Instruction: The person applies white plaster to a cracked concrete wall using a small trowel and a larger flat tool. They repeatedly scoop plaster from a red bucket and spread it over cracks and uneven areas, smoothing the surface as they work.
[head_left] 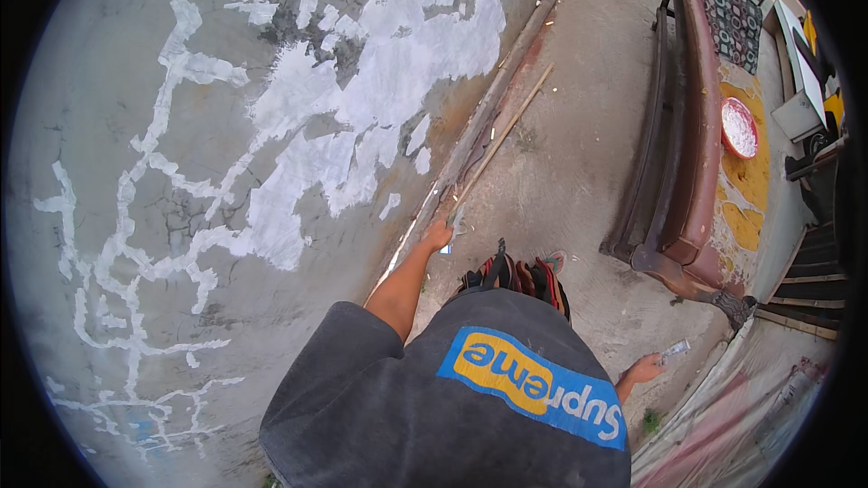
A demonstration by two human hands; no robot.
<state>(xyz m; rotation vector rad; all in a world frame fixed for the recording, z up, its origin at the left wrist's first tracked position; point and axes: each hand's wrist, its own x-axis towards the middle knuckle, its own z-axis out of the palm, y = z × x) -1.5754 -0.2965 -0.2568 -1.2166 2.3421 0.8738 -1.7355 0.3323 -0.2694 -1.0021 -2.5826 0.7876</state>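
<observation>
On the left, my left hand [438, 235] reaches toward the foot of the patched wall [226, 253]. Its fingers are closed round a small tool like a putty knife, with a thin grey blade [458, 218] showing past them. A long wooden stick [502, 145] slants along the ground, its near end by this hand; whether they touch I cannot tell. Held out low on the right, my right hand [646, 368] grips a flat, pale scraper-like piece [676, 350]. White filler [389, 63] covers cracks and broad patches of the grey wall.
Right of the concrete ground [579, 154] stands a long brown wooden bench [692, 126]. Beyond it are a red basin [740, 127] of white paste, a patterned chair seat [731, 23] and a white box [797, 81]. A pale sheet [723, 416] lies at lower right.
</observation>
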